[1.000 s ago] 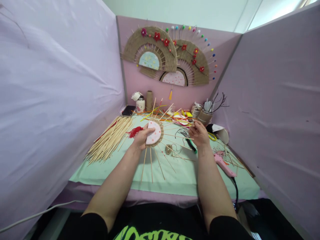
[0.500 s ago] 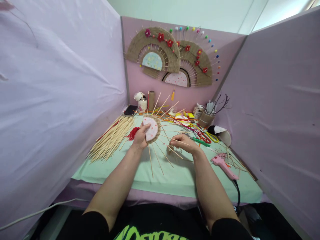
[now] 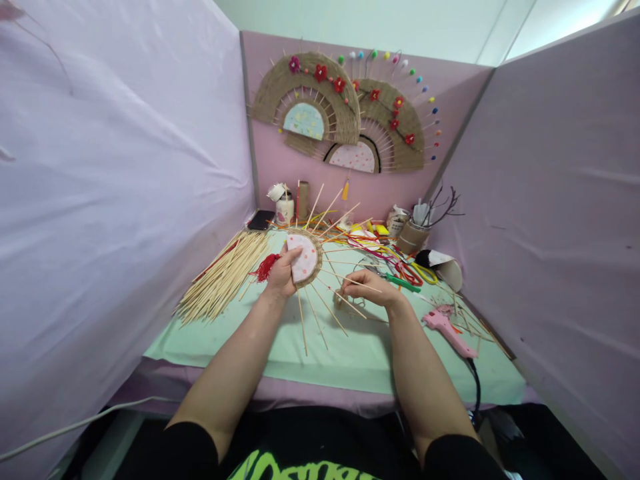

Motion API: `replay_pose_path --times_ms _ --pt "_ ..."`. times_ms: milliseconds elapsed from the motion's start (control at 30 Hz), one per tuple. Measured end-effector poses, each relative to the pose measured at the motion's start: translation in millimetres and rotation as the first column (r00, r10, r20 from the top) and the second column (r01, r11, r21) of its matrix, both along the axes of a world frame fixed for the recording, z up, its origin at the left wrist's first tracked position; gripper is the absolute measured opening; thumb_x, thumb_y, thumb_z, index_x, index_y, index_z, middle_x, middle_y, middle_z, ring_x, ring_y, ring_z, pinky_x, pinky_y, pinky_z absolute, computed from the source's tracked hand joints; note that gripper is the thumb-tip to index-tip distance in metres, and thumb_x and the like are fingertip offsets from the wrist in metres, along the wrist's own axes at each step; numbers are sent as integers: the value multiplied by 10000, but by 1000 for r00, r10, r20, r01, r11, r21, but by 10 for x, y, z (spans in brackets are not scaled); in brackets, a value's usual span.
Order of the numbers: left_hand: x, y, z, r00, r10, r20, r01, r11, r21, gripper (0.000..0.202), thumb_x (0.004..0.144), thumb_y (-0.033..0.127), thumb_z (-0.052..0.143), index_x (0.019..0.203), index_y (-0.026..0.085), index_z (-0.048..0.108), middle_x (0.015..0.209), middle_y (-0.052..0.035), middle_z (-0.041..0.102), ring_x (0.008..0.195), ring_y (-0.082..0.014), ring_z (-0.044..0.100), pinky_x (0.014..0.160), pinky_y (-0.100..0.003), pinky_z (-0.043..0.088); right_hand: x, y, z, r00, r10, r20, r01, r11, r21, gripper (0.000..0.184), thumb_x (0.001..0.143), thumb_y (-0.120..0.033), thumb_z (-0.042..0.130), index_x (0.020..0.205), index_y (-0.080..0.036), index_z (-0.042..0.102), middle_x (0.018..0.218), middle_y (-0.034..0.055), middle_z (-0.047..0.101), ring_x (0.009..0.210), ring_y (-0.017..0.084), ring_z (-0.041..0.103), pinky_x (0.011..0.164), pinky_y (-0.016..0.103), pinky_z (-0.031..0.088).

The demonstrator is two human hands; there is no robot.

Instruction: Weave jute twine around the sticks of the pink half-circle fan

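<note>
My left hand [image 3: 280, 277] is closed on a small half-round fan piece [image 3: 306, 257], pink spotted paper edged with jute, with thin wooden sticks fanning out from it. A red tassel [image 3: 263, 267] hangs beside that hand. My right hand [image 3: 367, 288] is to the right of the fan, fingers pinched around a thin strand near the sticks; what it pinches is too fine to name. Both hands hover over the green mat [image 3: 345, 347].
A heap of wooden skewers [image 3: 223, 277] lies at the left. A pink glue gun [image 3: 445, 330] lies at the right with its black cord. Green-handled pliers [image 3: 397, 281], coloured strips, cups and a bottle crowd the back. Two finished fans [image 3: 345, 110] hang on the back wall.
My right hand came from the far right back toward the fan and lowered beside its sticks. The fan piece in my left hand tilted up slightly.
</note>
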State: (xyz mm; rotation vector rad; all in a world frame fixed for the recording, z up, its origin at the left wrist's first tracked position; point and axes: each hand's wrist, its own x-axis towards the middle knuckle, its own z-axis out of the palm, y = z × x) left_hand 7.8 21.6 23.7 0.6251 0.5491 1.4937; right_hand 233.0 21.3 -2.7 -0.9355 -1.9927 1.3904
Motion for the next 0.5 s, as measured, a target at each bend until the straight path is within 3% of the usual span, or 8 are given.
replay_pose_path --times_ms 233,500 --pt "-8 17 -12 1000 -12 22 12 1000 13 397 734 88 599 1110 209 557 882 -2 695 735 -125 663 736 -283 543 42 -9 38 998 -34 -58 31 998 -47 276 706 -426 698 720 -151 682 584 -11 568 513 74 427 486 206 294" --pt "-16 15 2 1000 12 1 -12 1000 12 394 723 101 610 1093 226 558 897 3 688 763 -125 663 745 -276 542 137 -10 76 947 -226 -230 198 970 -140 271 676 -400 731 696 -148 635 517 -48 445 465 56 354 446 206 257"
